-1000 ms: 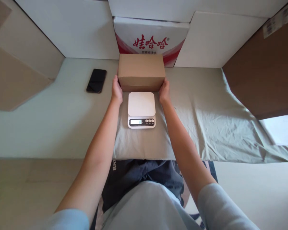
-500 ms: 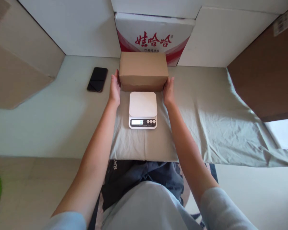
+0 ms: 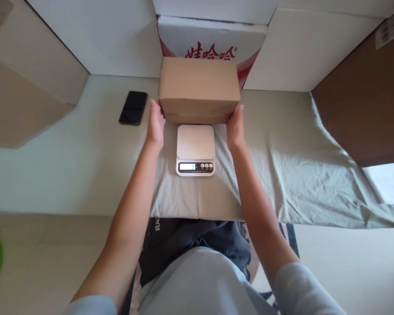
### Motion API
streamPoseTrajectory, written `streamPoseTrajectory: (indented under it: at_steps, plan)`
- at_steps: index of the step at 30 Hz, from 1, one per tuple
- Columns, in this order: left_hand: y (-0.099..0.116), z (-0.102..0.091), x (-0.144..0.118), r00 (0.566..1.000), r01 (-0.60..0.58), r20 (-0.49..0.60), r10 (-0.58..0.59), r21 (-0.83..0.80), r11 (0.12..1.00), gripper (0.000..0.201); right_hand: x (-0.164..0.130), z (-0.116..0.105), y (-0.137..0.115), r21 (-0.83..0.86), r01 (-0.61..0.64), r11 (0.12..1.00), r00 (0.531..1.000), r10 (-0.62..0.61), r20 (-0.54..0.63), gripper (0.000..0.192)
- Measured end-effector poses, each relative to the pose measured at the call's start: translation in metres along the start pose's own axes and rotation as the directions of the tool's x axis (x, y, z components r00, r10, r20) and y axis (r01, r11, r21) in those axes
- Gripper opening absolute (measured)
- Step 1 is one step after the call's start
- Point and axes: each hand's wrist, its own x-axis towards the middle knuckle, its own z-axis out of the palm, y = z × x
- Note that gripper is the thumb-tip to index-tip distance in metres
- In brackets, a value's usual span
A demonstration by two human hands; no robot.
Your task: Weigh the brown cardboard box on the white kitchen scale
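Note:
A plain brown cardboard box (image 3: 198,87) is held up off the table, just behind a small white kitchen scale (image 3: 195,148). My left hand (image 3: 155,124) presses on the box's left end and my right hand (image 3: 235,127) on its right end. The scale sits on a grey-green cloth (image 3: 282,170) and its display shows a reading near zero. The platform of the scale is bare.
A black phone (image 3: 133,107) lies on the table left of the box. A white carton with red Chinese lettering (image 3: 213,37) stands behind it against white panels. Large brown cardboard boxes flank the table at left (image 3: 22,87) and right (image 3: 364,100).
Both hands have lifted the box off the table; it now looks larger and hides part of the red lettering behind it. The scale and phone have not moved.

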Motion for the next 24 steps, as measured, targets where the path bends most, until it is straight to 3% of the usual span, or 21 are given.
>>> streamPoseTrajectory:
  at_steps: [3,7,13,24]
  plan:
    - [0.018,0.005,-0.029,0.998,-0.05,0.025,0.049,0.044,0.998,0.064,-0.036,0.001,-0.03,-0.052,0.082,0.995,0.997,-0.083,-0.002,0.069]
    - [0.029,0.007,-0.07,0.999,-0.034,-0.024,0.035,0.042,0.999,0.064,-0.082,0.005,-0.051,-0.068,0.067,0.995,0.998,-0.066,0.011,0.071]
    - [0.015,0.001,-0.107,0.993,-0.113,0.023,0.112,0.078,0.991,0.073,-0.115,0.0,-0.04,-0.024,0.088,0.996,0.996,-0.088,0.004,0.069]
    - [0.001,-0.006,-0.121,0.992,-0.128,0.013,0.127,0.088,0.988,0.071,-0.134,-0.004,-0.016,0.016,0.037,0.999,0.999,-0.037,-0.032,0.073]
